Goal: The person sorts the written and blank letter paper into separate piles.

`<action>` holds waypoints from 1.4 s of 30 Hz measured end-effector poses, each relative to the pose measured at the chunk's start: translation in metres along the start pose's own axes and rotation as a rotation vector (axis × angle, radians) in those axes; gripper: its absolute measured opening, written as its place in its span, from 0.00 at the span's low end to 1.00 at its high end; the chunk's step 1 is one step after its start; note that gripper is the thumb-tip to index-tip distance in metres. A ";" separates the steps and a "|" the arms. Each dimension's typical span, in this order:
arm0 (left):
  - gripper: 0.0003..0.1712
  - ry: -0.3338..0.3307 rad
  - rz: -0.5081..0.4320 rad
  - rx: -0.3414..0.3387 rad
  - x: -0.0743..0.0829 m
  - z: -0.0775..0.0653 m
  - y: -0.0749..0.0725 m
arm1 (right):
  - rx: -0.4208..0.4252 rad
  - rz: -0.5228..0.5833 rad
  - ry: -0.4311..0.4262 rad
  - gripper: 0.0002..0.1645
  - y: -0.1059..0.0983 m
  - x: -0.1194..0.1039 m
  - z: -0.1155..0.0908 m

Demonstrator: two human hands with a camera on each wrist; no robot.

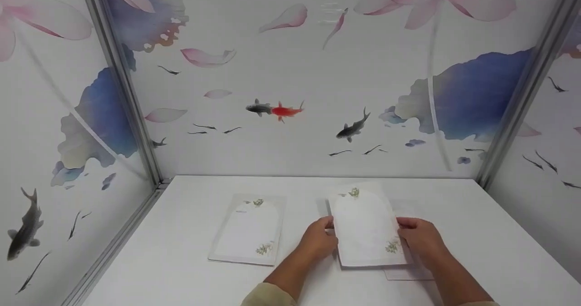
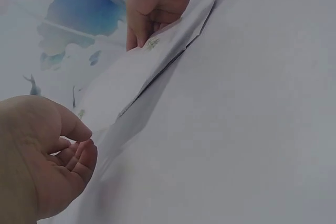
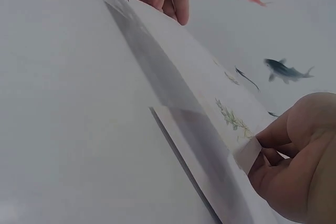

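Observation:
Both hands hold a thin stack of white letter paper (image 1: 363, 231) with green floral print, raised a little over the table and tilted. My left hand (image 1: 319, 239) pinches its left edge between thumb and fingers. On the opposite edge, the right hand (image 1: 425, 241) grips the paper, and the right wrist view shows thumb and fingers closed on its margin (image 3: 248, 153). Beneath and to the right lies another flat white pad (image 1: 408, 275), mostly hidden by the held paper and right hand. Its thick edge (image 3: 181, 156) shows in the right wrist view.
A second stack of matching floral letter paper (image 1: 245, 231) lies flat on the white table (image 1: 168, 251), left of the hands. White panels (image 1: 281, 156) painted with fish and lotus enclose the table at the back and both sides, joined by metal posts (image 1: 131, 92).

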State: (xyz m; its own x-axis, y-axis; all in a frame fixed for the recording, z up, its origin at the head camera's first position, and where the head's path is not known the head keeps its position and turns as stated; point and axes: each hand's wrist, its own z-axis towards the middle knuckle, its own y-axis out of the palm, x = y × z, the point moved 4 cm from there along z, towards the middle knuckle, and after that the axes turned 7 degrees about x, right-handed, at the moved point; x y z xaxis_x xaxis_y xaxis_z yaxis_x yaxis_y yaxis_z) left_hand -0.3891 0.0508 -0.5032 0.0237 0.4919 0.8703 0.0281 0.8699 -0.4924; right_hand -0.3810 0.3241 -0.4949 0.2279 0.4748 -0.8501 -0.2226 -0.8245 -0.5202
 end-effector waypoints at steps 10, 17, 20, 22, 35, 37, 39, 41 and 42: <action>0.33 -0.055 -0.153 -0.065 0.031 -0.011 0.053 | 0.039 -0.049 0.053 0.31 -0.056 0.033 0.005; 0.30 -0.045 -0.188 -0.115 0.041 -0.015 0.066 | 0.082 -0.043 0.129 0.31 -0.073 0.049 0.009; 0.30 -0.033 -0.177 -0.120 0.041 -0.016 0.069 | 0.098 -0.042 0.134 0.30 -0.075 0.053 0.010; 0.30 -0.029 -0.173 -0.123 0.041 -0.016 0.071 | 0.102 -0.048 0.128 0.30 -0.077 0.056 0.010; 0.29 -0.078 -0.181 -0.122 0.036 -0.014 0.072 | 0.093 -0.156 0.067 0.34 -0.090 0.058 0.008; 0.28 -0.082 -0.193 -0.120 0.035 -0.013 0.071 | 0.095 -0.157 0.060 0.35 -0.090 0.057 0.009; 0.28 -0.086 -0.202 -0.118 0.034 -0.013 0.071 | 0.091 -0.146 0.048 0.36 -0.088 0.055 0.010; 0.26 -0.078 -0.208 -0.112 0.034 -0.013 0.069 | 0.077 -0.112 0.044 0.37 -0.084 0.051 0.011; 0.26 -0.070 -0.208 -0.106 0.035 -0.013 0.068 | 0.066 -0.091 0.043 0.37 -0.080 0.049 0.012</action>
State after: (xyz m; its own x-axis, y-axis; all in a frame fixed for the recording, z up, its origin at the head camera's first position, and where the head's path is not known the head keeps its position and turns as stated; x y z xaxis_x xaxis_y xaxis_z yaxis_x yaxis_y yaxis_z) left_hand -0.3733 0.1263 -0.5063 -0.0631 0.3073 0.9495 0.1296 0.9459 -0.2975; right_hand -0.3632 0.4170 -0.4953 0.2902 0.5316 -0.7957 -0.2607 -0.7561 -0.6002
